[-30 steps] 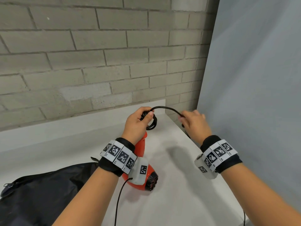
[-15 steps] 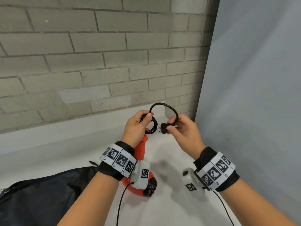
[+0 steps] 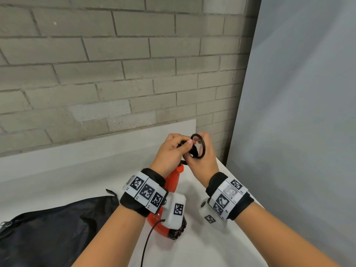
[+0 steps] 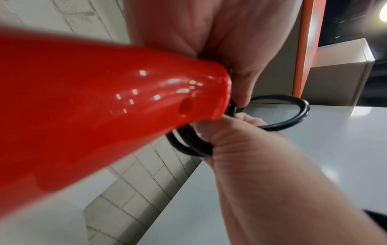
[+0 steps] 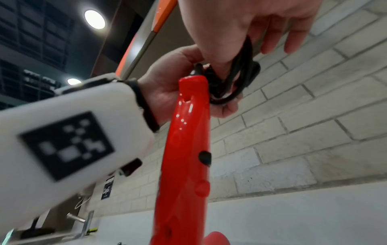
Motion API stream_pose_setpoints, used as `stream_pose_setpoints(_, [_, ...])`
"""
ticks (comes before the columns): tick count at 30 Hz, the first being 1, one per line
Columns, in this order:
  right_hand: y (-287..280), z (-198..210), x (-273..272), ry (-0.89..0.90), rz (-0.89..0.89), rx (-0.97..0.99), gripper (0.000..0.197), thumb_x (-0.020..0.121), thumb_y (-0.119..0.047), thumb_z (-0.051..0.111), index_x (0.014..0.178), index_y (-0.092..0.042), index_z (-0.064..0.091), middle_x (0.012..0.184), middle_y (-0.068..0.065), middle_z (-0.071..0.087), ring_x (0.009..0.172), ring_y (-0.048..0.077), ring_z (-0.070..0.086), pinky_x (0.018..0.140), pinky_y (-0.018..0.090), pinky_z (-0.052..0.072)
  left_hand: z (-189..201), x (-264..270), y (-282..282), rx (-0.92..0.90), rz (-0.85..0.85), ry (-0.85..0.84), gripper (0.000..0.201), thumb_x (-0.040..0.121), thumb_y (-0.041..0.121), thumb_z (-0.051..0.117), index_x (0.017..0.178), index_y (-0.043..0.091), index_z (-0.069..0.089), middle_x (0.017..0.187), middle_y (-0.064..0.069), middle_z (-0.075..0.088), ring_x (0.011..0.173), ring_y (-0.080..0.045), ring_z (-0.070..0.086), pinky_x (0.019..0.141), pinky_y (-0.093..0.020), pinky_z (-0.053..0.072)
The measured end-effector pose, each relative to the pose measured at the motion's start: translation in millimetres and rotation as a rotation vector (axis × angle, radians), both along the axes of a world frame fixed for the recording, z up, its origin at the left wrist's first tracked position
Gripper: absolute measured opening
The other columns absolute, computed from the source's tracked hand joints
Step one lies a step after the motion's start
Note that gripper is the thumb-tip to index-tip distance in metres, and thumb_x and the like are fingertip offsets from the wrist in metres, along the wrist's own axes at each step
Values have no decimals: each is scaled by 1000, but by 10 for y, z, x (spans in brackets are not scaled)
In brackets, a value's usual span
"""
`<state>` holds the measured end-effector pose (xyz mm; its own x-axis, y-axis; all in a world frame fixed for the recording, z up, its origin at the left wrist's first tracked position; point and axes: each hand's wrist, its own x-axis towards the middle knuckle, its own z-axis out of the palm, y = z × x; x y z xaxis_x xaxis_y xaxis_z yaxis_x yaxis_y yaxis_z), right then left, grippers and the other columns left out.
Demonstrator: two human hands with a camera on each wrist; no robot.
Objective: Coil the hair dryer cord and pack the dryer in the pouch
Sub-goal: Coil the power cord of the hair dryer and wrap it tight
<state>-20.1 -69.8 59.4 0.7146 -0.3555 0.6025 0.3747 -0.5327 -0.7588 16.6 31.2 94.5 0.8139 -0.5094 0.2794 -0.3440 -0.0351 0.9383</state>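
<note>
A red hair dryer [image 3: 172, 177] stands on the white table [image 3: 67, 182], handle up, its body partly hidden under my left wrist. My left hand [image 3: 184, 146] grips the coiled black cord [image 3: 200, 149] at the top of the handle [image 4: 104, 107]. My right hand [image 3: 194, 157] sits right against it and pinches the last loop of cord [image 4: 293, 119] onto the coil [image 5: 240, 79]. The plug is hidden between my hands. A black pouch [image 3: 48, 228] lies flat on the table at the lower left.
A brick wall [image 3: 115, 74] runs close behind the table. A grey panel [image 3: 298, 112] stands along the right, and the table's right edge passes just beyond my right wrist. A thin sensor cable [image 3: 148, 239] hangs from my left wrist.
My right hand has carried the plug end of the cord leftward to my left hand. The wide arc of cord has shrunk to a small loop, and both hands now meet.
</note>
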Motion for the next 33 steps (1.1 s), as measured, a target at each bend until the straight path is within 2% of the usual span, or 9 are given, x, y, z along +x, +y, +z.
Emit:
stream_pose_setpoints(3, [-80, -36, 91, 149, 111, -84, 49, 79, 2, 54, 114, -26, 37, 106, 15, 55, 96, 30, 59, 77, 50, 54, -19, -15, -23, -11, -17, -24, 17, 89, 10, 52, 100, 11, 64, 100, 3, 42, 88, -1, 49, 69, -2, 43])
stream_pose_setpoints(6, [-197, -60, 88, 208, 180, -109, 37, 87, -10, 49, 120, -21, 37, 106, 12, 59, 95, 23, 61, 82, 39, 54, -26, 10, -19, -49, -30, 20, 17, 91, 13, 49, 99, 14, 64, 100, -4, 58, 84, -9, 58, 73, -10, 48])
stream_pose_setpoints(8, [-294, -117, 18, 253, 192, -273, 26, 86, -33, 45, 108, -20, 45, 91, 2, 59, 83, 10, 55, 73, 22, 48, -12, 39, 0, -94, -19, 81, 17, 93, 16, 46, 92, 19, 63, 86, -4, 63, 68, -15, 60, 68, -26, 51])
stream_pose_setpoints(10, [-414, -246, -46, 384, 154, -459, 33, 83, -47, 31, 90, -20, 49, 77, 0, 54, 75, 10, 47, 68, 22, 40, 4, 80, 34, -110, 28, 91, 19, 94, 15, 45, 87, 20, 62, 79, 2, 61, 48, -6, 51, 56, -21, 49])
stream_pose_setpoints(12, [-548, -419, -62, 517, 90, -490, 39, 91, -43, 29, 91, -15, 56, 77, 9, 59, 76, 21, 52, 73, 34, 42, 15, 110, 52, -121, 25, 102, 20, 94, 13, 44, 86, 17, 62, 77, 3, 59, 39, -2, 43, 51, -16, 50])
stream_pose_setpoints(15, [-633, -481, -63, 602, 62, -366, 25, 96, -21, 35, 98, -18, 59, 71, -2, 55, 68, 19, 51, 72, 32, 42, 13, 102, 46, -102, 6, 114, 19, 92, 13, 47, 83, 18, 63, 71, 5, 57, 39, -3, 40, 51, -17, 49])
stream_pose_setpoints(19, [-563, -283, -59, 515, 120, -222, 31, 93, -4, 34, 106, -16, 60, 71, -5, 51, 72, 19, 48, 72, 29, 41, 8, 38, 25, -133, 16, 122, 14, 88, 16, 53, 80, 20, 64, 65, 9, 58, 41, -2, 43, 53, -20, 46])
stream_pose_setpoints(24, [-586, -68, -137, 501, 164, -275, 22, 96, -18, 42, 96, -10, 63, 71, 3, 56, 64, 17, 49, 65, 30, 44, 19, 58, 127, -127, 19, 91, 7, 84, 12, 59, 84, 18, 64, 75, 4, 60, 47, 3, 51, 55, -18, 44])
stream_pose_setpoints(33, [-544, 434, -170, 193, -305, -534, 22, 92, -24, 46, 98, -15, 65, 96, 2, 68, 87, 23, 61, 67, 27, 41, 4, 80, 149, -28, -11, 98, 14, 79, 8, 66, 83, 22, 66, 79, 4, 62, 50, 0, 53, 58, -18, 49])
